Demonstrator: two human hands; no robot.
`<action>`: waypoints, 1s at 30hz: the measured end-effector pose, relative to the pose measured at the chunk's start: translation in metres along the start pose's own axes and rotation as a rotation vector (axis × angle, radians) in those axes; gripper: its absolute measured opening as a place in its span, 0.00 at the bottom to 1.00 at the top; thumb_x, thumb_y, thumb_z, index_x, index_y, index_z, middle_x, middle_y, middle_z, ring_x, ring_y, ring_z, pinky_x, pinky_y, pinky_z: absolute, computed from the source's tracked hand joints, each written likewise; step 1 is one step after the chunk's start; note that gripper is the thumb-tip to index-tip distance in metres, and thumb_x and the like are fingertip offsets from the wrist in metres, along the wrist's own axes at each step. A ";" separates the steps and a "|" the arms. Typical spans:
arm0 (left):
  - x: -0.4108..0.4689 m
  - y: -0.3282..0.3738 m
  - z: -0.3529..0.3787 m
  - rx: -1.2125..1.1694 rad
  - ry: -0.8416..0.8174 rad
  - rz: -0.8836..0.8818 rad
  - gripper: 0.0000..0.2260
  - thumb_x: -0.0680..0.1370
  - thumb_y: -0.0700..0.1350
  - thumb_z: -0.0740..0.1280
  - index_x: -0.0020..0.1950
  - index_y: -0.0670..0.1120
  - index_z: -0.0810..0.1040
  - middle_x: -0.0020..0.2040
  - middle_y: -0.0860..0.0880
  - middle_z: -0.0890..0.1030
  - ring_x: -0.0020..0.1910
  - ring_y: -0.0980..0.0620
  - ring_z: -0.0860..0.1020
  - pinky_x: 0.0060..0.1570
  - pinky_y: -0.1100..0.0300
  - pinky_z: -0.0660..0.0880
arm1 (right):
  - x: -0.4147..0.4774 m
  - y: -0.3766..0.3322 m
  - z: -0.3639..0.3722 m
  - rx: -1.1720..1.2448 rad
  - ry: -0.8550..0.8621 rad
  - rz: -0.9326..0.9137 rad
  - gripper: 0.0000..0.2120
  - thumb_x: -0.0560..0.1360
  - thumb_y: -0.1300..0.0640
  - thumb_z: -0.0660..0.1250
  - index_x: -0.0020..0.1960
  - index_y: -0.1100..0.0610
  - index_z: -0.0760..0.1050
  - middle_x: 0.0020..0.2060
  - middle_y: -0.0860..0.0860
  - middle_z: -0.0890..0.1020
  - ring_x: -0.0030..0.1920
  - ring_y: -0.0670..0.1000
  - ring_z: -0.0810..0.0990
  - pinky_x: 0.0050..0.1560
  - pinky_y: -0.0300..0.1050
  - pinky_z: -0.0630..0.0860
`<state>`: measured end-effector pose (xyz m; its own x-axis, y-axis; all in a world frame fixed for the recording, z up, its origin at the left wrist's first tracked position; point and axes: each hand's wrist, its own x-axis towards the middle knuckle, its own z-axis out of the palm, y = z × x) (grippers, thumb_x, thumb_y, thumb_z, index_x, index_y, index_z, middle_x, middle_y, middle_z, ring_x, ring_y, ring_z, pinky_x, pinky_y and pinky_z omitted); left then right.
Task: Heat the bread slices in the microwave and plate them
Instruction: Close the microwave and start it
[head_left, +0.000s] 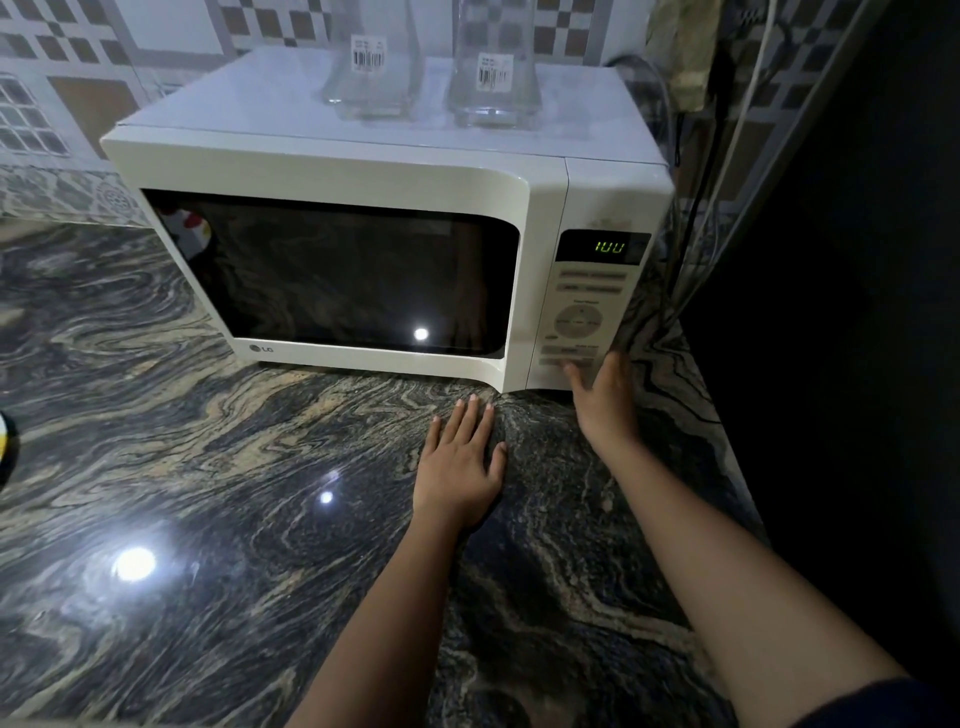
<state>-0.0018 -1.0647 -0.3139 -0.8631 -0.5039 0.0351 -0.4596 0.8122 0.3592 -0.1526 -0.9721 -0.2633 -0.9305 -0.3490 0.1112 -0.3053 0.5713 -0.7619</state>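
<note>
a: what's the right hand (605, 400) doing?

b: nothing is in its grip. the fingers are spread loose, and one fingertip touches the bottom row of buttons on the control panel (579, 332). just above it the display (609, 247) glows green, something like 100, though it's blurred.

a: and the left hand (460, 467)?

b: lying flat and empty on the dark marbled worktop (234, 493), palm down, fingertips just short of the front edge of the microwave (337, 156).

a: where's the bread?

b: i can't see it. the door (332, 275), left of the pressing hand, is shut and its window is dark, showing only reflections. i'd guess the slices are inside, but nothing shows that. no plate in sight either.

a: how would they handle once out?

b: likely light, soft and floppy, warm, and easy to tear or dent. best taken gently by the crust edges, or lifted on whatever they sit on.

a: anything farther off?

b: two clear glass vessels (491, 78) stand on top of the oven, well above both hands. a hard tug on the door could rattle them.
</note>
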 end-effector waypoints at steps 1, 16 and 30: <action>0.000 0.000 0.000 -0.002 0.001 0.001 0.25 0.81 0.56 0.47 0.77 0.53 0.46 0.78 0.53 0.45 0.76 0.56 0.40 0.75 0.54 0.39 | 0.000 -0.001 0.000 -0.004 0.012 -0.009 0.28 0.77 0.51 0.63 0.70 0.65 0.60 0.68 0.61 0.66 0.68 0.59 0.65 0.66 0.48 0.63; -0.005 0.012 -0.009 0.004 -0.050 -0.032 0.25 0.82 0.53 0.47 0.77 0.48 0.48 0.78 0.49 0.47 0.77 0.52 0.44 0.74 0.55 0.42 | -0.006 -0.042 -0.036 0.041 0.032 0.004 0.21 0.77 0.54 0.64 0.64 0.66 0.65 0.63 0.61 0.71 0.64 0.59 0.70 0.57 0.44 0.67; 0.053 0.069 -0.111 -0.715 0.516 -0.029 0.08 0.79 0.40 0.61 0.50 0.40 0.78 0.44 0.46 0.77 0.44 0.51 0.74 0.41 0.68 0.63 | 0.022 -0.135 -0.102 -0.162 0.340 -0.658 0.23 0.79 0.54 0.53 0.69 0.64 0.66 0.67 0.60 0.71 0.69 0.58 0.68 0.71 0.51 0.64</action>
<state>-0.0560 -1.0682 -0.1837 -0.5714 -0.7318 0.3715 -0.0897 0.5056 0.8581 -0.1520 -0.9813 -0.0927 -0.5494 -0.4221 0.7211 -0.8206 0.4353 -0.3704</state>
